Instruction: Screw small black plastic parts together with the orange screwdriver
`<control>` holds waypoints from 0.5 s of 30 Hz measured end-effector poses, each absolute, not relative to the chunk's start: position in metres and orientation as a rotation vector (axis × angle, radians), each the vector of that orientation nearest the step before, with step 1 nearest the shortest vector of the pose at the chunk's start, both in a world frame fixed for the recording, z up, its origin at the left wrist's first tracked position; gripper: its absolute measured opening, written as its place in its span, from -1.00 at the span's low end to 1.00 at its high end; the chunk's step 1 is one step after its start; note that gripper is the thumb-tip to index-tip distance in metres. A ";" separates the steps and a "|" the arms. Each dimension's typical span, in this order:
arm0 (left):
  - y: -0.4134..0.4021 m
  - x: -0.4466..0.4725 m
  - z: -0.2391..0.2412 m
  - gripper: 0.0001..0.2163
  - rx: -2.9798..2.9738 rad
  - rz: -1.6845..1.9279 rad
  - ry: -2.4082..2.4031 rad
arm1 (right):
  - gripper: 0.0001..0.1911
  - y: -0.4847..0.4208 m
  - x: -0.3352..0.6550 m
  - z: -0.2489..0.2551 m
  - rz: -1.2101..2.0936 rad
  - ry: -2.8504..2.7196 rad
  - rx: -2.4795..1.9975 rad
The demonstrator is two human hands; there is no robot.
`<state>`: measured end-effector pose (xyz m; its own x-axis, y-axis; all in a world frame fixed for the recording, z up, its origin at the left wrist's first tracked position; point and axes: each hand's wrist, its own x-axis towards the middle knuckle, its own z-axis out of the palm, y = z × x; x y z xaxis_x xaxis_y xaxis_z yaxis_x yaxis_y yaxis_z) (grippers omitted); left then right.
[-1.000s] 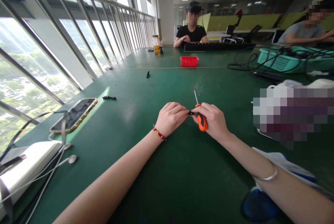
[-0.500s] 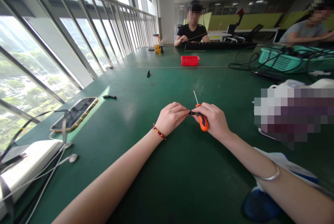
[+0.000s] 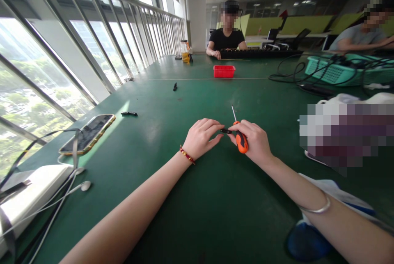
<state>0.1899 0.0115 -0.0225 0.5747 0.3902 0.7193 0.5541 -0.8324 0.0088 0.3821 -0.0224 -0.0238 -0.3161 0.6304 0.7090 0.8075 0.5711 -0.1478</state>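
My right hand [image 3: 254,138] is closed on an orange-and-black screwdriver [image 3: 241,142]. Its thin metal shaft points away from me, up from the table. Between the same hand's thumb and forefinger sits a small black part [image 3: 226,131], narrow and long. My left hand [image 3: 202,134] is at the other end of that part, thumb and forefinger apart around it; the forefinger may be touching its tip. Two more small black pieces lie on the green table [image 3: 172,198]: one piece [image 3: 129,114] by the phone, another piece [image 3: 175,86] farther off.
At left are a phone [image 3: 88,134], white earphones [image 3: 85,186] and a white box [image 3: 37,186]. A red tray [image 3: 224,72] stands ahead, with a person behind it. On the right are a teal basket [image 3: 331,71] with cables and a blue-white cloth [image 3: 310,239].
My left thumb has come away from the forefinger, and more of the black part shows. The screwdriver has shifted slightly right. Across the table, the person's hand has lowered to the tabletop.
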 end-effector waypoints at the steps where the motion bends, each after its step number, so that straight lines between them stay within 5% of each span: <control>1: 0.011 0.190 -0.022 -0.81 -2.575 -1.109 -0.804 | -0.88 -0.023 0.382 -0.023 -0.330 -2.055 -1.133; 15: 0.009 0.190 -0.022 -0.84 -2.460 -1.118 -0.822 | -0.84 -0.027 0.375 -0.019 -0.539 -2.047 -1.170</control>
<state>0.1897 0.0095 -0.0218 0.5292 0.3708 0.7632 0.6178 -0.7849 -0.0471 0.3754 -0.0274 -0.0190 -0.3405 0.5688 0.7487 0.8637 0.5040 0.0099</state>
